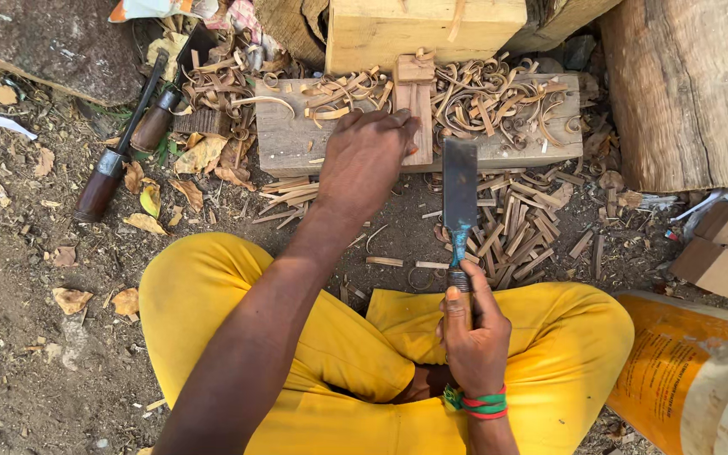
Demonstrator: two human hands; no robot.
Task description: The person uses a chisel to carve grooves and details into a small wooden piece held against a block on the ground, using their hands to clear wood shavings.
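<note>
My left hand (364, 156) presses down on a small reddish wooden piece (415, 93) that lies on a grey work plank (284, 139) in front of me. My right hand (472, 333) grips the handle of a wide flat chisel (459, 190). The chisel's dark blade points away from me, its edge just right of the wooden piece. Curled wood shavings (499, 97) cover the plank around both. I sit cross-legged in yellow trousers (204, 312) on the ground.
Two more chisels with dark handles (115, 160) lie on the dirt at the left. A pale timber block (423, 29) and a big log (688, 93) stand behind the plank. Small wood blocks (718, 253) and an orange bag (659, 371) sit at the right.
</note>
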